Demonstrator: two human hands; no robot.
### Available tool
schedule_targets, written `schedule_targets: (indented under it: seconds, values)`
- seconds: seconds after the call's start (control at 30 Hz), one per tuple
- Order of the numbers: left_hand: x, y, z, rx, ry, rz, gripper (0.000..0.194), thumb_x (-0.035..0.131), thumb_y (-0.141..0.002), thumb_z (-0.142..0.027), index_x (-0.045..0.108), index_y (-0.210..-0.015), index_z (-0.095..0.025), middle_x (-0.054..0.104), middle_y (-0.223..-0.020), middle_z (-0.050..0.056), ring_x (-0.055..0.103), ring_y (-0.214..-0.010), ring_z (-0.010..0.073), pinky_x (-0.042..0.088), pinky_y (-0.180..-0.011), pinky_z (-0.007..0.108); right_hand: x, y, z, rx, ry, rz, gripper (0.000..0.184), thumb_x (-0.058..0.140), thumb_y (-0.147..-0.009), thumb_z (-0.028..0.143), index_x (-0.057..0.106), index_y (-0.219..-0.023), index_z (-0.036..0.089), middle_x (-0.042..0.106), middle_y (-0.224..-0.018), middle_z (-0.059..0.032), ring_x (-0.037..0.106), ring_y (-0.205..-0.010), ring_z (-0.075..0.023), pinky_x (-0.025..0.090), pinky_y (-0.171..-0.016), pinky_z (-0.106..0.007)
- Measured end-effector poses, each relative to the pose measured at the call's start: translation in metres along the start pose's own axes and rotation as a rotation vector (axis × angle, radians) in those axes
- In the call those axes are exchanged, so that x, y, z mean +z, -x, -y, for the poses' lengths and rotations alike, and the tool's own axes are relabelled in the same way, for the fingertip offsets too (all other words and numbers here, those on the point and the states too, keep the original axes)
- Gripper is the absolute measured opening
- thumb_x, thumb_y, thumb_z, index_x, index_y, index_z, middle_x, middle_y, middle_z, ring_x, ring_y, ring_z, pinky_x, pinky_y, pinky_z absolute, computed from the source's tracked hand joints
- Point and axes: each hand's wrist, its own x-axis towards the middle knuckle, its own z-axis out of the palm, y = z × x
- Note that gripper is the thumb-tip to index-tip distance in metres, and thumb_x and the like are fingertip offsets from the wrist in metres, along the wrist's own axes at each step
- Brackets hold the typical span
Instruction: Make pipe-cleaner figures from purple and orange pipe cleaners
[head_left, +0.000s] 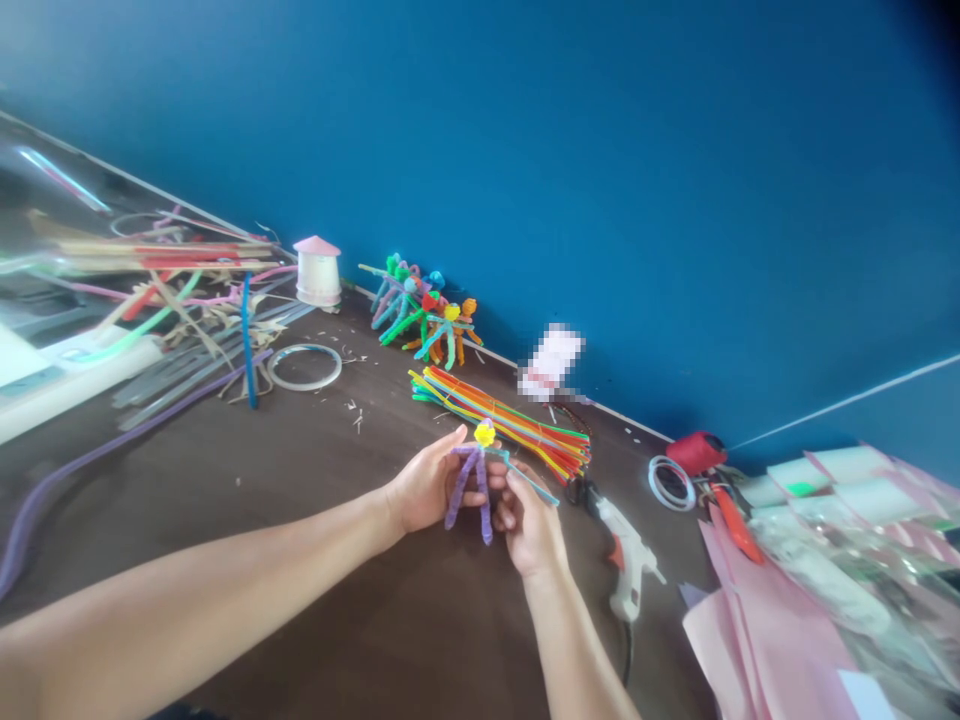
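Between my hands is a small pipe-cleaner figure with a yellow head and purple fuzzy legs hanging down. My left hand is closed around its left side, thumb up and fingers behind the legs. A light blue pipe cleaner runs out from just below the head to the right. My right hand pinches this strip between thumb and fingers. Just beyond my hands lies a tied bundle of colourful pipe cleaners. Several similar pipe-cleaner figures stand together by the blue wall.
A glue gun with its cord lies to the right. Farther right are pink sheets, plastic-wrapped packs and a red spool. On the left are a white ring, a small paper-cup tower and cluttered sticks.
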Motion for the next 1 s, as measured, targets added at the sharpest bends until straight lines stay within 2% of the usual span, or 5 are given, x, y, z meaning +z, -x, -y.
schedule_targets:
  seconds: [0.23,0.37,0.53,0.67,1.0]
  values:
    - [-0.0033,-0.0022,0.0056,0.255,-0.11,-0.144,0.017,0.059,-0.074,-0.025,0.059,-0.086,-0.013,0.065,-0.083,0.008,0.062,-0.076,0.0155,0.05,-0.057,0.02,0.0036,0.004,0.0002,0.004,0.252,0.205,0.022,0.061,-0.071,0.036,0.053,-0.072,0.015,0.046,-0.05,0.0078,0.033,-0.03,-0.0013,0.023,-0.029,-0.015]
    - [-0.0048,-0.0036,0.0082,0.289,-0.151,-0.145,0.019,0.062,-0.071,-0.022,0.059,-0.088,-0.013,0.065,-0.081,0.007,0.061,-0.074,0.0151,0.048,-0.053,0.019,0.006,0.0062,-0.0003,-0.03,0.424,0.254,0.023,0.061,-0.072,0.036,0.053,-0.072,0.014,0.046,-0.047,0.0077,0.031,-0.029,-0.001,0.019,-0.029,-0.015]
    - [-0.0044,-0.0036,0.0085,0.279,-0.183,-0.135,0.026,0.063,-0.071,-0.024,0.059,-0.094,-0.013,0.065,-0.08,0.008,0.059,-0.068,0.0134,0.047,-0.051,0.019,0.0055,0.006,-0.0003,-0.018,0.4,0.317,0.025,0.062,-0.071,0.036,0.056,-0.079,0.013,0.048,-0.051,0.0067,0.031,-0.029,-0.0009,0.02,-0.029,-0.015]
    - [-0.0044,-0.0039,0.009,0.257,-0.196,-0.138,0.03,0.063,-0.07,-0.024,0.059,-0.099,-0.014,0.064,-0.079,0.007,0.057,-0.063,0.0112,0.043,-0.046,0.016,0.0066,0.0072,0.0003,0.014,0.426,0.295,0.025,0.061,-0.07,0.037,0.056,-0.072,0.013,0.046,-0.046,0.0073,0.03,-0.028,-0.001,0.02,-0.028,-0.014]
    - [-0.0093,-0.0056,0.0098,0.277,-0.261,-0.123,0.026,0.064,-0.068,-0.022,0.063,-0.093,-0.013,0.057,-0.077,0.003,0.052,-0.061,0.008,0.042,-0.046,0.016,0.007,0.0076,-0.0019,0.004,0.387,0.146,0.027,0.061,-0.07,0.037,0.051,-0.06,0.014,0.039,-0.04,0.0096,0.031,-0.027,-0.0015,0.022,-0.027,-0.013]
